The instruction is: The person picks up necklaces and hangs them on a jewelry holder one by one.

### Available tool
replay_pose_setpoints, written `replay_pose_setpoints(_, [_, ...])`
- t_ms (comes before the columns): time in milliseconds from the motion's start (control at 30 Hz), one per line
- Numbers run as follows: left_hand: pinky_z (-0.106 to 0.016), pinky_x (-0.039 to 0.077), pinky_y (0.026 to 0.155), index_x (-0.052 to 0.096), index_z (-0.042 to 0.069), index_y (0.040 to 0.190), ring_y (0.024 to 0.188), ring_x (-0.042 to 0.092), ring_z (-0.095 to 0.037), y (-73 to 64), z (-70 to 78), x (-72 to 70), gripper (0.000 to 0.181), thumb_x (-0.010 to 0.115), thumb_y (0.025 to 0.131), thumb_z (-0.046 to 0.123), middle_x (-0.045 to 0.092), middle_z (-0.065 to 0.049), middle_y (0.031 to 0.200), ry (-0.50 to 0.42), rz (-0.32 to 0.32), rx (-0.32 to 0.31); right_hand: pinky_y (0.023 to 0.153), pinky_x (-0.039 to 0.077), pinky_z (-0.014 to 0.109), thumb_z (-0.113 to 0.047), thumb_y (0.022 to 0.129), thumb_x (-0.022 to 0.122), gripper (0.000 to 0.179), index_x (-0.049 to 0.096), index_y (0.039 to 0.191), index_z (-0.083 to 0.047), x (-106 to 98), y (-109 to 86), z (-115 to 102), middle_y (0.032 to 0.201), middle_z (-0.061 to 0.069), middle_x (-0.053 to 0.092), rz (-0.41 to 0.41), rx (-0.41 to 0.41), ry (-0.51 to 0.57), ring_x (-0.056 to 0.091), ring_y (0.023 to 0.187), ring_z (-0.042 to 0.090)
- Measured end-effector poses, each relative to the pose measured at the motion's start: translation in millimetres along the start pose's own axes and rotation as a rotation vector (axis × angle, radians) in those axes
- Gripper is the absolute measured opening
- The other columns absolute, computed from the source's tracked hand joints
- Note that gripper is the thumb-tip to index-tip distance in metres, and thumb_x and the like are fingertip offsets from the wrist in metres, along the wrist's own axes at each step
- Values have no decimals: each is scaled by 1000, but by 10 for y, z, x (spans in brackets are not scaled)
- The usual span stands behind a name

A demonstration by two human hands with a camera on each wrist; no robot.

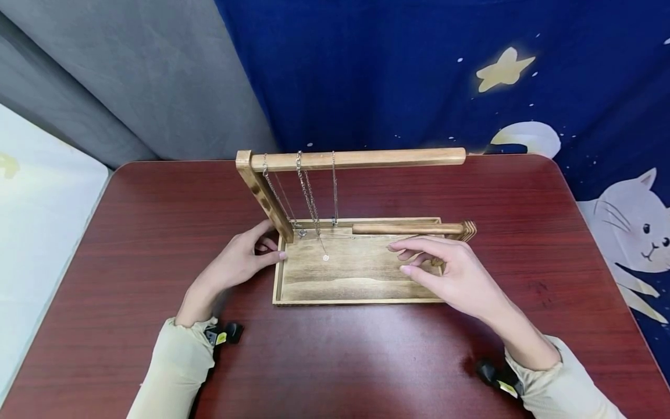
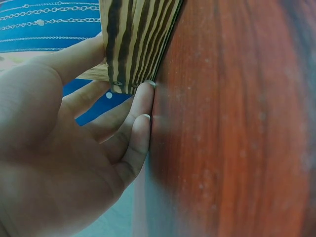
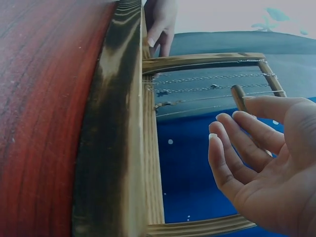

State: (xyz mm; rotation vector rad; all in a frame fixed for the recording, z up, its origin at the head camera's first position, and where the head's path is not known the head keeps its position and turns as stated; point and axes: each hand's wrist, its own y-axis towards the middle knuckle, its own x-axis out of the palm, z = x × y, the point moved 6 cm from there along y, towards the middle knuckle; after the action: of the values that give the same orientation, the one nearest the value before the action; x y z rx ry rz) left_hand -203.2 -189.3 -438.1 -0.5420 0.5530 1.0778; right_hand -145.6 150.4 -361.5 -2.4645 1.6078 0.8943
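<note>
A wooden jewelry stand has a tray base [image 1: 361,291], a tall left post [image 1: 267,201] with a long upper bar [image 1: 398,157], and a shorter lower bar [image 1: 408,228] at the right. Several silver necklaces [image 1: 309,195] hang from the upper bar. One carries a round pendant [image 1: 325,257], seen above the tray floor. My left hand [image 1: 243,250] holds the tray's left end, thumb over the rim, other fingers along the outside. Over the tray's right side hovers my right hand [image 1: 450,270], fingers loosely bent and apart, nothing visible between them, close to the lower bar.
The stand sits on a dark red wooden table [image 1: 356,361]. Behind the table hang a grey curtain [image 1: 173,75] and a blue curtain [image 1: 377,75] with a star and a cat. Black wrist cameras [image 1: 230,333] sit at both sleeves.
</note>
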Motion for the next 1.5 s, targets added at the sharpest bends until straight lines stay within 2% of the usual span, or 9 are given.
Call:
replay_pose_setpoints(333, [-32, 50, 77, 49, 16, 141, 88, 64, -16, 16, 13, 1, 56, 74, 92, 27, 69, -5, 95, -8, 0, 3, 70, 56, 25, -1, 88, 73, 33, 72, 119, -13, 30, 38, 117, 101, -4, 73, 26, 51, -12, 69, 83, 12])
replay_pose_setpoints(600, [-32, 50, 77, 49, 15, 140, 87, 63, -16, 11, 14, 0, 55, 74, 92, 26, 69, -4, 94, 2, -1, -3, 75, 57, 28, -2, 91, 70, 30, 72, 118, -14, 125, 91, 225, 96, 2, 74, 18, 135, -9, 68, 84, 11])
replay_pose_setpoints(767, [-32, 50, 78, 50, 14, 139, 87, 63, -16, 12, 19, 6, 54, 74, 92, 25, 69, -4, 94, 3, 0, 3, 73, 56, 28, -5, 90, 71, 25, 74, 113, -13, 152, 131, 270, 90, -2, 72, 38, 180, -95, 67, 81, 10])
replay_pose_setpoints(1000, [-32, 50, 78, 49, 15, 140, 87, 63, -16, 8, 17, 12, 55, 74, 92, 26, 69, -4, 95, -1, -5, 2, 75, 56, 30, -9, 90, 73, 23, 73, 113, -8, 204, 176, 365, 90, 0, 71, 34, 292, -107, 66, 82, 12])
replay_pose_setpoints(1200, [-32, 50, 77, 48, 15, 142, 89, 63, -17, 2, 2, 0, 57, 73, 93, 26, 69, -5, 96, -2, -3, -8, 70, 50, 29, -23, 92, 72, 16, 73, 105, -14, 213, 217, 398, 85, -6, 70, 27, 369, -220, 62, 74, 9])
replay_pose_setpoints(1267, [-32, 50, 77, 47, 15, 142, 89, 63, -17, 1, -2, 0, 57, 73, 93, 27, 69, -5, 96, -1, -3, -8, 68, 47, 30, -29, 93, 70, 14, 73, 100, -18, 220, 228, 413, 75, -8, 65, 10, 415, -260, 56, 66, 8])
replay_pose_setpoints(1333, [-32, 49, 78, 47, 16, 143, 89, 63, -16, 1, -7, 3, 57, 73, 93, 27, 69, -5, 96, -3, -5, -10, 69, 47, 31, -32, 93, 69, 13, 72, 97, -20, 237, 251, 426, 73, -10, 63, -4, 443, -270, 54, 64, 8])
replay_pose_setpoints(1433, [-33, 49, 78, 47, 16, 143, 89, 63, -16, 2, -13, 4, 57, 73, 93, 28, 69, -4, 96, 0, -4, -14, 70, 48, 32, -33, 93, 69, 13, 71, 96, -20, 257, 289, 440, 72, -8, 62, -15, 454, -281, 53, 64, 10])
replay_pose_setpoints(1500, [-33, 49, 78, 47, 16, 143, 89, 63, -16, 3, -15, 5, 58, 73, 93, 29, 69, -4, 96, 3, -5, -16, 70, 49, 33, -32, 92, 69, 13, 70, 95, -20, 275, 323, 452, 78, -7, 64, -19, 445, -288, 54, 66, 10])
